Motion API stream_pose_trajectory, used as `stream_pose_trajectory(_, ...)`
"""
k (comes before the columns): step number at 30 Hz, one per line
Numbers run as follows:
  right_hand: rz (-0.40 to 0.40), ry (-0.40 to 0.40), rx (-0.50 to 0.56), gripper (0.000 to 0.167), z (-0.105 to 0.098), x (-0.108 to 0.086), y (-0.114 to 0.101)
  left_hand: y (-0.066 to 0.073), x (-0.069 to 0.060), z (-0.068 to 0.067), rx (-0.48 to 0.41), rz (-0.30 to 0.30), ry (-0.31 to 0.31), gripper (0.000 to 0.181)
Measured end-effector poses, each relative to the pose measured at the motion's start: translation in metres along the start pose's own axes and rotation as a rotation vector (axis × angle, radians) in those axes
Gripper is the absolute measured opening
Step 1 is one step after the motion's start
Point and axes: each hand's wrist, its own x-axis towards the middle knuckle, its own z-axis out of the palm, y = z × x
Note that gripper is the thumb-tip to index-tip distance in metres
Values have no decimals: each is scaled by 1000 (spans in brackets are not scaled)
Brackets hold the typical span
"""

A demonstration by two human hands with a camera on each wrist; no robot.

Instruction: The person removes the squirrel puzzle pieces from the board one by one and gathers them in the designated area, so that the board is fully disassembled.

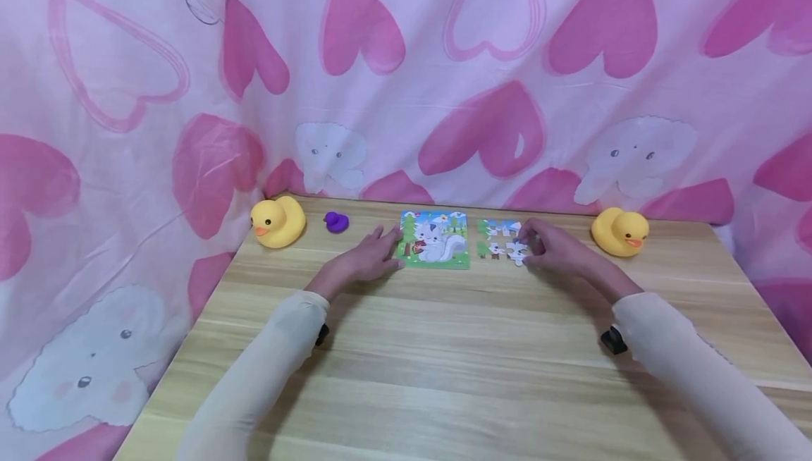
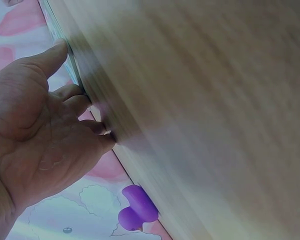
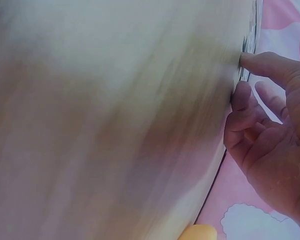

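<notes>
A square picture card (image 1: 436,242) with a white squirrel-like animal lies flat near the back of the table. My left hand (image 1: 370,255) rests at its left edge, fingers and thumb spread apart along that edge. Just right of the card are several loosely placed jigsaw pieces (image 1: 493,249) with small gaps between them. At their right side, my right hand (image 1: 557,248) touches the pieces with bent fingers and an extended thumb. In the right wrist view, the thumb (image 3: 270,67) and fingers stand apart; the pieces show only edge-on there.
A large yellow duck (image 1: 279,223) and a small purple duck (image 1: 336,222) sit left of the card. Another yellow duck (image 1: 620,232) stands beyond the right hand. Behind the wooden table (image 1: 444,362) hangs a pink heart-patterned curtain (image 1: 393,94).
</notes>
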Motion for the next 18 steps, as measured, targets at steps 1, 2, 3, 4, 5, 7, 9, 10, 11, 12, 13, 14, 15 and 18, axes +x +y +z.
stream_pose_trajectory(1,-6,0,-4,43,0,0,-1,3,-2,-1,-2,-6,-4,82)
stream_pose_trajectory(2,-12,-1,-7,43,0,1,-2,3,-2,-1,0,-7,-2,83)
stream_pose_trajectory(3,-19,-2,-12,43,0,2,-4,2,-2,-1,4,-8,1,83)
stream_pose_trajectory(4,-21,-4,-12,43,0,4,-6,2,-2,-1,8,-9,2,83)
stream_pose_trajectory(5,-24,-5,-8,44,0,5,-8,3,-3,-1,13,-10,4,83)
stream_pose_trajectory(7,-30,-6,5,46,1,9,-14,5,-5,-3,18,-13,5,81)
stream_pose_trajectory(9,-41,-6,24,49,3,14,-19,7,-7,-3,27,-15,7,80)
stream_pose_trajectory(10,-43,-7,36,51,5,16,-22,8,-8,-4,29,-16,8,80)
stream_pose_trajectory(11,-51,-7,55,54,8,19,-26,10,-9,-5,30,-18,8,79)
stream_pose_trajectory(12,-58,-12,77,56,10,22,-29,10,-9,-4,32,-15,11,79)
stream_pose_trajectory(13,-68,-16,96,58,14,25,-32,11,-10,-4,34,-14,12,78)
stream_pose_trajectory(14,-82,-24,114,59,17,27,-36,11,-10,-4,36,-14,13,79)
stream_pose_trajectory(15,-87,-31,135,60,21,30,-40,11,-9,-4,34,-14,13,78)
stream_pose_trajectory(18,-116,-45,178,59,32,36,-54,13,-9,-4,25,-13,9,79)
